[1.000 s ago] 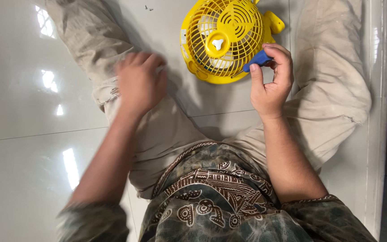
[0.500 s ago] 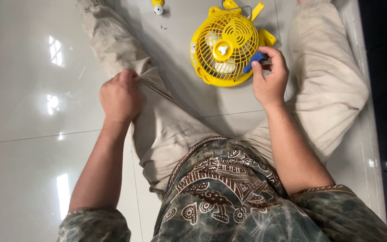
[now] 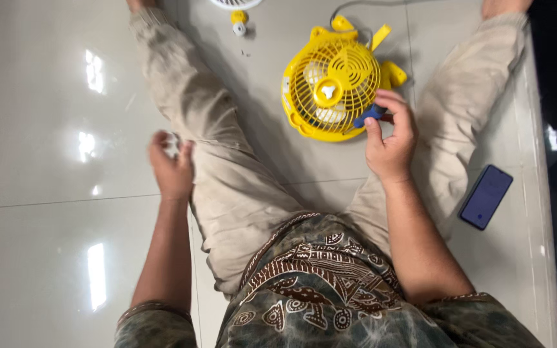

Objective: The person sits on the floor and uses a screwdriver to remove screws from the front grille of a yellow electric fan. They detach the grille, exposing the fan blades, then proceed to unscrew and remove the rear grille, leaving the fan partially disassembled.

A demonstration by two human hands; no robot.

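A small yellow fan point(image 3: 331, 89) lies grille-up on the white tiled floor between my outstretched legs. My right hand point(image 3: 390, 139) grips a blue-handled screwdriver point(image 3: 369, 116) right at the fan's near right rim. My left hand point(image 3: 171, 166) is blurred beside my left thigh, fingers curled on the beige trouser fabric or something small and pale; I cannot tell which.
A dark blue phone point(image 3: 486, 196) lies on the floor beyond my right leg. A small yellow-and-white part point(image 3: 238, 22) and tiny screws point(image 3: 246, 53) sit near the top, by a white round piece at the frame edge. A dark wall edge runs along the right.
My left hand slid off my thigh to the floor side of the leg. The view pulled back, bringing the phone and more floor into sight. My right hand stayed at the fan.
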